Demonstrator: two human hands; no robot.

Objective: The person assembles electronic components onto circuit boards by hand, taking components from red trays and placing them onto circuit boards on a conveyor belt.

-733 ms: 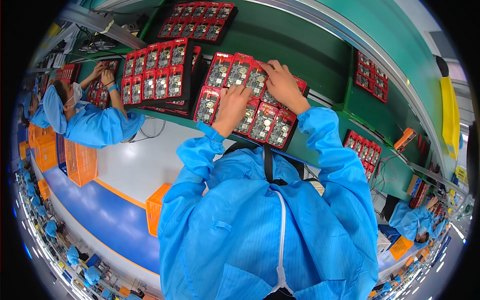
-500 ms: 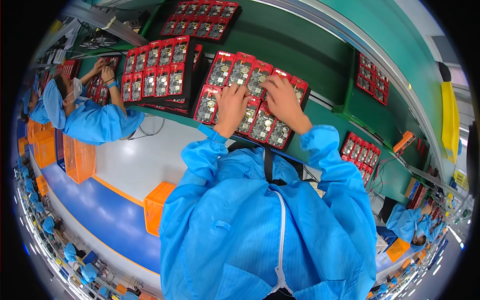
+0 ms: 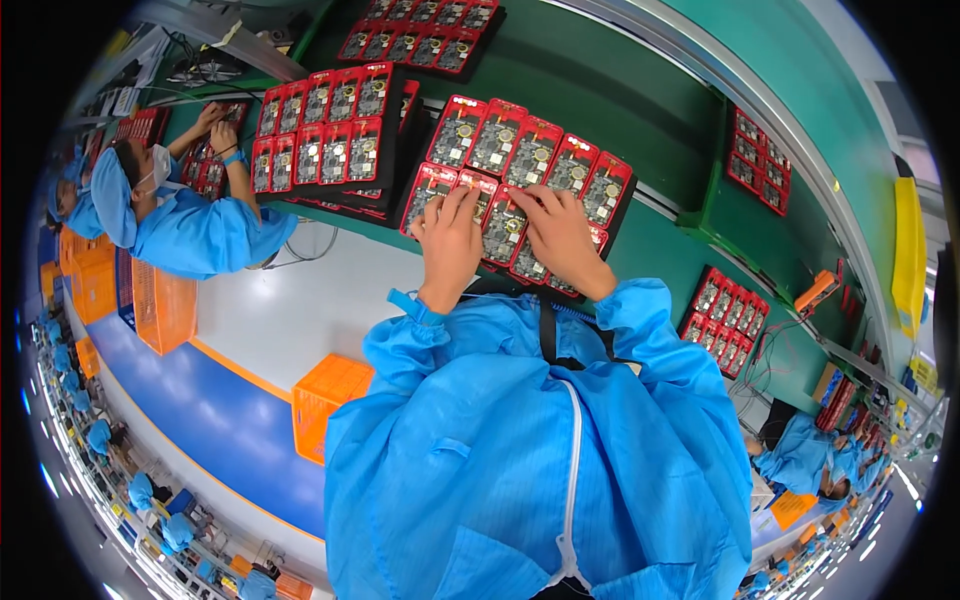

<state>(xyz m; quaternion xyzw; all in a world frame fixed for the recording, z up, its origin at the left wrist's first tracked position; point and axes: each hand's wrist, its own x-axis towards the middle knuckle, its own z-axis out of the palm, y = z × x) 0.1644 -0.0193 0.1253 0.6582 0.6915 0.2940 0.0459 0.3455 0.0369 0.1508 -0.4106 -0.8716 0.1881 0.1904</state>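
Lying partly under the left hand and right hand, red-framed circuit boards extend beyond them. Both hands curl; whether they pinch cannot be told

Factory floor, electronics assembly line. Evidence: long green worktop with metal rails, loaded with batches of red-framed circuit boards, all same type, set out in rows. Workwear is uniform: wearer in a blue smock, co-worker on the left in matching blue plus cap and mask. Others in blue at the right, more stations strung out lower left, small and blurry. Orange plastic crates on the floor. Blue floor lane edged in orange. Orange handheld device and thin leads at the right.
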